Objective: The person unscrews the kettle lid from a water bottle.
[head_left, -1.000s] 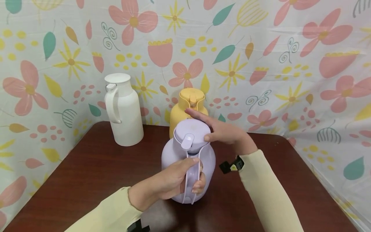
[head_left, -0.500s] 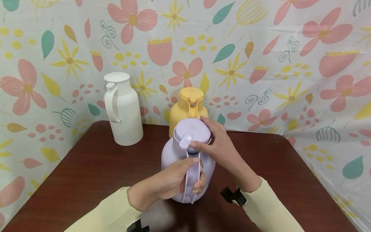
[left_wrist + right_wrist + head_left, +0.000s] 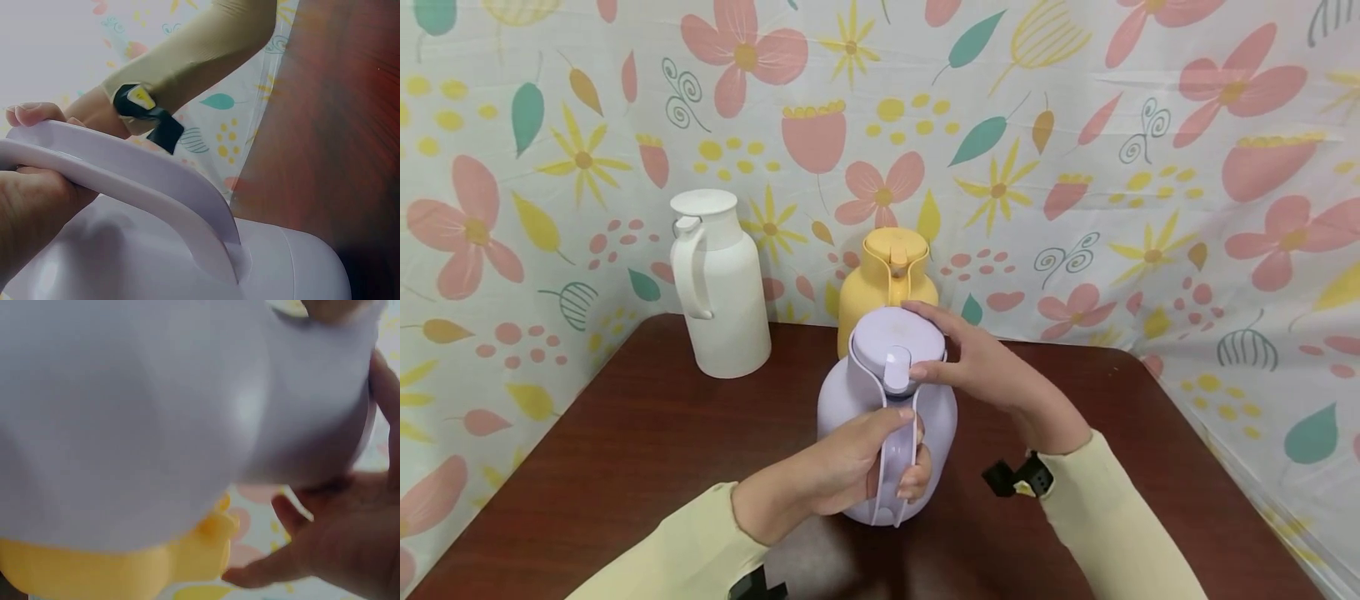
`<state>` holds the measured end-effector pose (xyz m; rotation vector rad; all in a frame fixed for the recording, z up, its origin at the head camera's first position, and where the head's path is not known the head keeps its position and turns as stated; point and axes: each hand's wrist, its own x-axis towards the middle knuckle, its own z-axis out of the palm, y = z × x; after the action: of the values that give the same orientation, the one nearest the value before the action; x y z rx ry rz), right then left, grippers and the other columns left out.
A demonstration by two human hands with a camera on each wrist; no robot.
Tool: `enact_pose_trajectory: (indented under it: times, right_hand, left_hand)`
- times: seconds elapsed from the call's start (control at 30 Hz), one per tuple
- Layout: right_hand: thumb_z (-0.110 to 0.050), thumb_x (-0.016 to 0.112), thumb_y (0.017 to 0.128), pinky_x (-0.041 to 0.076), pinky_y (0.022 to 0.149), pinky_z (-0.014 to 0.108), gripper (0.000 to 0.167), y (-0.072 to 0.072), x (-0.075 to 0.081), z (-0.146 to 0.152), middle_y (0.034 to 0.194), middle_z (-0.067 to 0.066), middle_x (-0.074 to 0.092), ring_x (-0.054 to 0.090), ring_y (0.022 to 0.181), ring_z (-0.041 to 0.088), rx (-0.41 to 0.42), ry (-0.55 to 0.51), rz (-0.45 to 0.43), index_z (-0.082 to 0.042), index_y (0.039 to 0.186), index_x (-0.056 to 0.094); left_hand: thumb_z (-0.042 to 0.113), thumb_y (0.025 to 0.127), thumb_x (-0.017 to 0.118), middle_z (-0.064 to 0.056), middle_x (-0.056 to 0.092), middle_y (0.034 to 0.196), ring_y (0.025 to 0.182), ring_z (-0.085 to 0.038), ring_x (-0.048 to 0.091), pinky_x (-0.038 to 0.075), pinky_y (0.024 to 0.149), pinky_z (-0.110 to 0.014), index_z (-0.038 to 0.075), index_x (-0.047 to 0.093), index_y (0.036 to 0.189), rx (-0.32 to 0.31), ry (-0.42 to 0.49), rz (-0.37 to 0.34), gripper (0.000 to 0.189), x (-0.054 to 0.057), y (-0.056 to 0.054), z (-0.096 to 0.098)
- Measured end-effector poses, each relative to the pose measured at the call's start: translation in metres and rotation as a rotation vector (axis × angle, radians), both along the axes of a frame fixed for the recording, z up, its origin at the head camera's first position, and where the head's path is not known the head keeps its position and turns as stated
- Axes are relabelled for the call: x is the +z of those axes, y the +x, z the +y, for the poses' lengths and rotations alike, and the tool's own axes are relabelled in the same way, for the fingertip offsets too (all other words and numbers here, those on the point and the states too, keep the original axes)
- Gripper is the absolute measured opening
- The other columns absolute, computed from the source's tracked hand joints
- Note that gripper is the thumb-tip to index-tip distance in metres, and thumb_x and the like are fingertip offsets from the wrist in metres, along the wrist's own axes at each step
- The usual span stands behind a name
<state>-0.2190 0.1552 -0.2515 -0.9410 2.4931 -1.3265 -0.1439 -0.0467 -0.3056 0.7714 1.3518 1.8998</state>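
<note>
A lilac thermos jug (image 3: 842, 404) stands upright on the table, its handle (image 3: 897, 479) toward me. My left hand (image 3: 842, 467) grips that handle, thumb on top and fingers wrapped round it; the left wrist view also shows the handle (image 3: 144, 187) in its grasp. On the jug's round lid (image 3: 898, 335) is my right hand (image 3: 988, 362), holding it by the right side. Its thumb lies by the lid's tab (image 3: 897, 368), and a finger reaches over the far rim. In the right wrist view some fingers of the right hand (image 3: 350, 531) stretch past the jug (image 3: 156, 425).
A yellow thermos jug (image 3: 865, 296) stands directly behind the lilac one, partly hidden. A white jug (image 3: 726, 292) is at the back left of the dark brown table (image 3: 685, 450). A flower-patterned curtain (image 3: 1000, 183) hangs behind and at the sides.
My right hand has slid its thumb to the lid's tab and turned the lid. The tab went slightly left, then swung right above the handle. My left hand has kept its hold.
</note>
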Motion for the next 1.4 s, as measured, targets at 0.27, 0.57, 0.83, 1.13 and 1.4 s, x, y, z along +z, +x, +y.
enact_pose_trajectory:
  times: [0.27, 0.57, 0.83, 1.13, 1.4]
  right_hand:
    - [-0.044, 0.077, 0.089, 0.046, 0.104, 0.025, 0.095, -0.03, 0.02, 0.011, 0.155, 0.019, 0.039, 0.042, 0.137, 0.029, 0.262, 0.103, -0.139, -0.011, 0.162, 0.026]
    - [-0.038, 0.076, 0.091, 0.044, 0.109, 0.021, 0.096, -0.061, 0.032, 0.01, 0.156, 0.01, 0.042, 0.046, 0.136, 0.007, 0.539, 0.15, -0.246, -0.009, 0.163, 0.019]
    - [-0.038, 0.078, 0.089, 0.044, 0.113, 0.023, 0.099, -0.084, 0.029, 0.009, 0.156, -0.015, 0.044, 0.044, 0.142, 0.003, 0.713, 0.097, -0.38, -0.016, 0.164, 0.018]
    - [-0.037, 0.074, 0.093, 0.04, 0.117, 0.023, 0.095, -0.094, 0.02, 0.009, 0.164, -0.019, 0.031, 0.035, 0.149, 0.001, 0.832, 0.044, -0.405, -0.026, 0.165, 0.013]
    - [-0.068, 0.057, 0.093, 0.032, 0.122, 0.027, 0.101, -0.083, -0.001, 0.019, 0.173, -0.005, 0.015, 0.015, 0.159, 0.01, 0.752, -0.206, -0.217, -0.021, 0.166, 0.004]
  left_hand:
    - [0.03, 0.107, 0.022, 0.007, 0.047, 0.065, 0.063, -0.008, 0.044, 0.04, 0.068, -0.024, 0.014, 0.04, 0.08, 0.011, -0.01, -0.02, 0.036, 0.0, -0.001, -0.002]
    - [0.03, 0.107, 0.022, 0.008, 0.047, 0.065, 0.063, -0.008, 0.043, 0.04, 0.067, -0.024, 0.013, 0.04, 0.082, 0.025, -0.022, -0.02, 0.034, 0.0, 0.0, -0.002]
    - [0.031, 0.107, 0.022, 0.008, 0.047, 0.065, 0.064, -0.008, 0.044, 0.04, 0.067, -0.024, 0.012, 0.039, 0.082, 0.013, -0.014, 0.005, 0.036, 0.0, 0.0, -0.001]
    - [0.032, 0.107, 0.022, 0.008, 0.047, 0.065, 0.063, -0.008, 0.044, 0.04, 0.066, -0.024, 0.012, 0.039, 0.081, 0.009, -0.008, 0.008, 0.037, 0.0, 0.001, 0.001]
    - [0.033, 0.106, 0.023, 0.008, 0.046, 0.064, 0.063, -0.009, 0.043, 0.039, 0.065, -0.024, 0.011, 0.038, 0.079, 0.027, -0.036, -0.014, 0.038, 0.001, 0.001, 0.001]
